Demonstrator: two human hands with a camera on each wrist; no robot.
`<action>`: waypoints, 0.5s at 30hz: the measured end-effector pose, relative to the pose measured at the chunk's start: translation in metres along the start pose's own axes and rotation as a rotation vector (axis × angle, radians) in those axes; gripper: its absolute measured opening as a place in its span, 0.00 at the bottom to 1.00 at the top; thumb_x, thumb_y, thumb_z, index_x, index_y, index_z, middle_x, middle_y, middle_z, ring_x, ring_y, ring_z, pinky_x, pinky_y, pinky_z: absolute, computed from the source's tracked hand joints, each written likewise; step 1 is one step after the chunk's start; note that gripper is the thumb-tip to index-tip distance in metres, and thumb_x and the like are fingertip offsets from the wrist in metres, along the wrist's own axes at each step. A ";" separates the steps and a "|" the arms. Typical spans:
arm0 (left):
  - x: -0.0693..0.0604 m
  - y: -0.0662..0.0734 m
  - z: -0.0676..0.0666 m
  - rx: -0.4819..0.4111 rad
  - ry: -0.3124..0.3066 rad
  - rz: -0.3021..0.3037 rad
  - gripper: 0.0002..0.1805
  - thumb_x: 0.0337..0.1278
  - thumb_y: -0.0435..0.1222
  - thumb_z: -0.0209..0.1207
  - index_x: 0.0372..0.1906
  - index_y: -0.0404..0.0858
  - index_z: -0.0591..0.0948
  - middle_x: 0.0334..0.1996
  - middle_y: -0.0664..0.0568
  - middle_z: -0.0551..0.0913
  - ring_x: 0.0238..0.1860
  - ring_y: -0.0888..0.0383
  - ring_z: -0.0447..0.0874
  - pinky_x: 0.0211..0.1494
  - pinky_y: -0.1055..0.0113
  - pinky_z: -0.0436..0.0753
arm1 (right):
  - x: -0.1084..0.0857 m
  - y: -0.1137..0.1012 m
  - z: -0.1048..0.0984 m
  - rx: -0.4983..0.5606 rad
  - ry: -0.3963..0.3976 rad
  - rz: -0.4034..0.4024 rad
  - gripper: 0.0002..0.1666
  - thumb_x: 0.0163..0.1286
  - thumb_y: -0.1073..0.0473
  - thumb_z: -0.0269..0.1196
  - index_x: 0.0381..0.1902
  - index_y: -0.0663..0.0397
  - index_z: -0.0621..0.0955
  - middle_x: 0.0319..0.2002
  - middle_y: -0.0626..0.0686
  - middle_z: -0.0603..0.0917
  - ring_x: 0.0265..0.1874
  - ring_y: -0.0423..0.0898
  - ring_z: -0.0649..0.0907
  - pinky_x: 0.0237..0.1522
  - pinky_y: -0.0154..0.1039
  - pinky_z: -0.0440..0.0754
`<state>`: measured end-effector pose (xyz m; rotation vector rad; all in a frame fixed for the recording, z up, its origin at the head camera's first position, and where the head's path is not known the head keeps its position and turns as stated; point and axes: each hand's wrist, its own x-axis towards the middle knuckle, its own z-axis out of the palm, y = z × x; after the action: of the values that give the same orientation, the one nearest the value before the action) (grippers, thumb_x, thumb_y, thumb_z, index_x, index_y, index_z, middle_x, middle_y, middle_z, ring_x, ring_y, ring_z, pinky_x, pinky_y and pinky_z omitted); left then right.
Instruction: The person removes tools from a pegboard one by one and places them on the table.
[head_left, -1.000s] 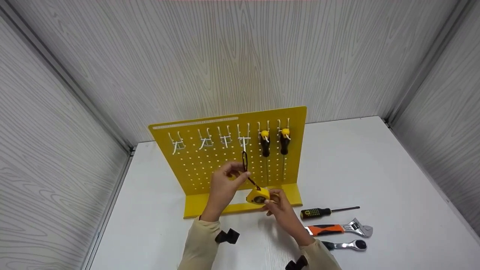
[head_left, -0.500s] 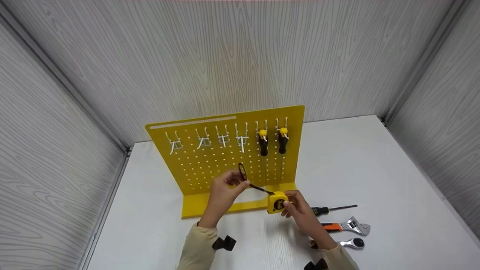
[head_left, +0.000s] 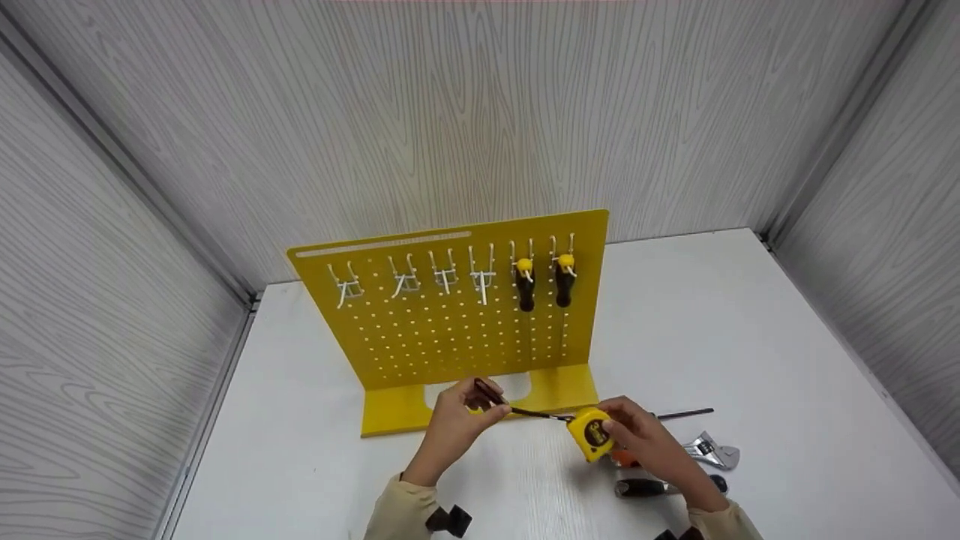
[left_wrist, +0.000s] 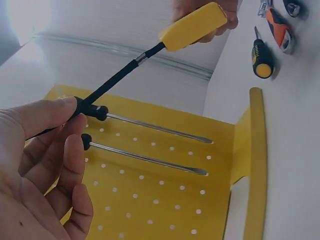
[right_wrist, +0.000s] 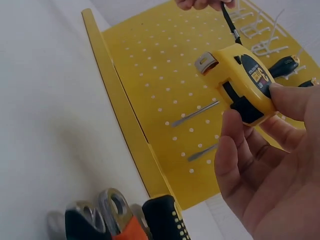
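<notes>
My right hand (head_left: 649, 442) grips a yellow tape measure (head_left: 592, 435) by its side, thumb on the labelled face. From the tape measure a black wrist strap (left_wrist: 116, 78) runs taut to my left hand (head_left: 459, 420), which pinches it between thumb and fingertips. Both hands are in front of the yellow pegboard (head_left: 450, 337), low and apart from it. In the right wrist view the tape's metal end hook (right_wrist: 205, 62) shows at its mouth. White hooks (head_left: 482, 281) line the upper board, and two screwdrivers (head_left: 526, 289) hang on the right-hand ones.
Right of the board, partly behind my right hand, lie a screwdriver (left_wrist: 262, 60), an orange-handled adjustable wrench (head_left: 716, 451) and a ratchet wrench (head_left: 641, 488) on the white table (head_left: 787, 390). Wood-grain panels (head_left: 480, 112) surround the table.
Both hands have come down and back from the board, the right one also moving rightward with the tape measure. The strap loop, earlier at a hook's tip, is now well below it.
</notes>
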<state>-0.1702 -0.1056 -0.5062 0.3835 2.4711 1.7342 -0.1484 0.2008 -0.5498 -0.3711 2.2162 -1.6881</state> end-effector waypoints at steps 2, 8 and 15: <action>-0.003 -0.004 0.005 -0.018 -0.034 -0.011 0.14 0.53 0.44 0.68 0.40 0.41 0.81 0.37 0.52 0.83 0.36 0.61 0.79 0.44 0.68 0.75 | -0.006 0.002 -0.006 -0.006 -0.025 0.016 0.22 0.77 0.53 0.50 0.59 0.64 0.68 0.51 0.63 0.78 0.43 0.40 0.82 0.43 0.45 0.84; -0.009 -0.017 0.021 -0.050 -0.136 -0.042 0.11 0.52 0.43 0.68 0.37 0.43 0.81 0.34 0.53 0.85 0.35 0.64 0.80 0.42 0.69 0.74 | -0.025 0.007 -0.024 -0.057 -0.052 0.039 0.22 0.76 0.53 0.51 0.57 0.65 0.71 0.50 0.62 0.79 0.39 0.39 0.82 0.39 0.38 0.83; -0.014 -0.025 0.041 -0.110 -0.177 -0.044 0.07 0.51 0.37 0.69 0.34 0.41 0.82 0.32 0.52 0.85 0.32 0.67 0.80 0.41 0.70 0.75 | -0.047 0.014 -0.047 -0.092 -0.094 0.120 0.23 0.76 0.52 0.51 0.57 0.67 0.71 0.47 0.58 0.79 0.37 0.37 0.79 0.37 0.34 0.81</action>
<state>-0.1510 -0.0798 -0.5449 0.4472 2.2351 1.7285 -0.1246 0.2645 -0.5467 -0.3258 2.2062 -1.4818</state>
